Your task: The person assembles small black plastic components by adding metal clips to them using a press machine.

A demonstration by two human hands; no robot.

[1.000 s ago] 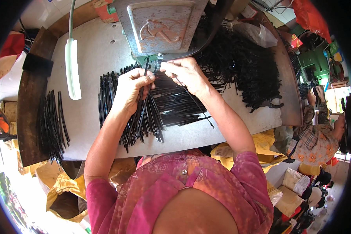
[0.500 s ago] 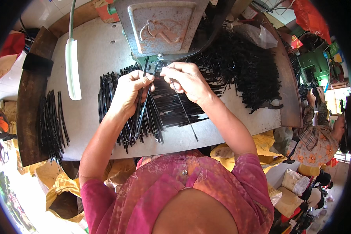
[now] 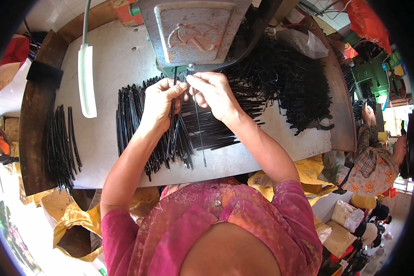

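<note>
Tabletop (image 3: pixel 103 138) largely covered in black stock; machine (image 3: pixel 193 37) mounted at its far side. Right of machine: tangled heap (image 3: pixel 303 87), clear bag (image 3: pixel 310 46) dumped on it, so rightward reach is obstructed. Nearside of machine: flat stack (image 3: pixel 221 131) laid crosswise. Nearside-left of machine: bundle (image 3: pixel 133 119). Far left of machine: small bundle (image 3: pixel 60 147), with lamp (image 3: pixel 86 83) hung between.

Both hands worked right under machine. Left hand (image 3: pixel 162 101): fingers curled in, long rods (image 3: pixel 172 135) gripped. Right hand (image 3: pixel 216 95): thumb and fingers pinched, thin rod (image 3: pixel 199 131) held, free end dangled nearside of machine. Contact with machine can't be told; upper ends hidden.

Risks, as judged: fingertips could be nipped if machine were cycled at this clearance. Thin rod could be snagged on long rods if swung left. Bundle could be scattered if brushed by left wrist.
</note>
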